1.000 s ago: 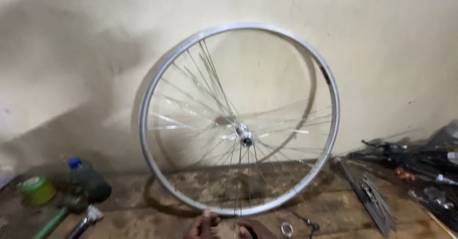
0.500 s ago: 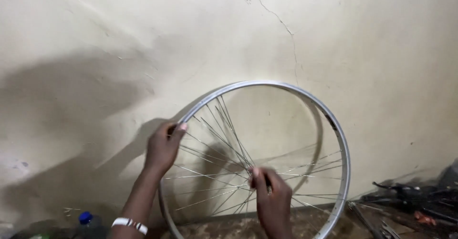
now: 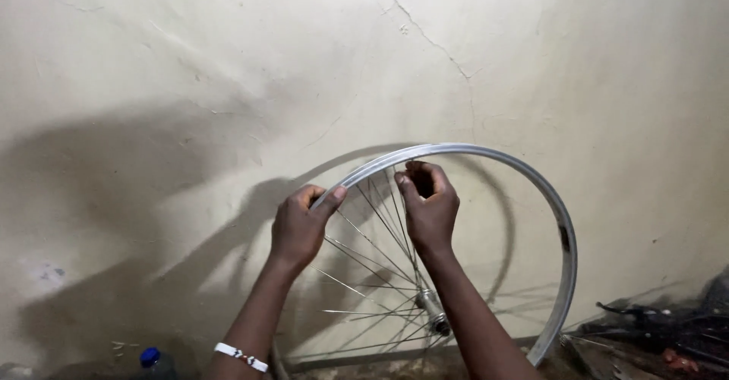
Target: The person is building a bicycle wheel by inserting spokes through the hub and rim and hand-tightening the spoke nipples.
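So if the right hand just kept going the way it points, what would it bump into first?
The right hand points up and away, fingers curled at the top of the rim. It would meet the rim at once; just behind that stands the cracked wall. How far the wall lies behind the rim is unclear.

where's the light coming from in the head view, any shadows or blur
Head view: the light seems to come from the right front, as the wheel and both hands, left and right, cast big soft shadows leftward on the wall; the picture is fairly sharp, and the lower right corner is dim.
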